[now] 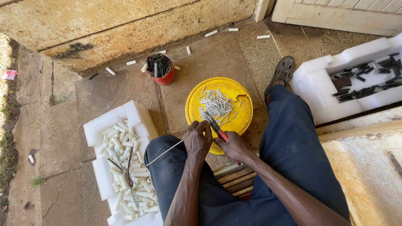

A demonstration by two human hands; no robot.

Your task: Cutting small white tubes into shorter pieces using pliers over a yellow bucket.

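Note:
My left hand (197, 140) pinches a thin metal wire (164, 153) that runs down-left across my knee. My right hand (234, 146) grips red-handled pliers (215, 126), whose jaws meet the wire's end beside my left fingers. Both hands hover over the near rim of a yellow bucket lid (238, 121) that carries a pile of short cut wire pieces (215, 105).
A white foam tray (100, 129) of white plastic tubes lies at my left, with loose wires on top. A red can (160, 69) of dark pieces stands beyond. Another foam tray (318, 83) with black parts sits right. White tubes are scattered along the wall. My shoe (283, 71) rests ahead.

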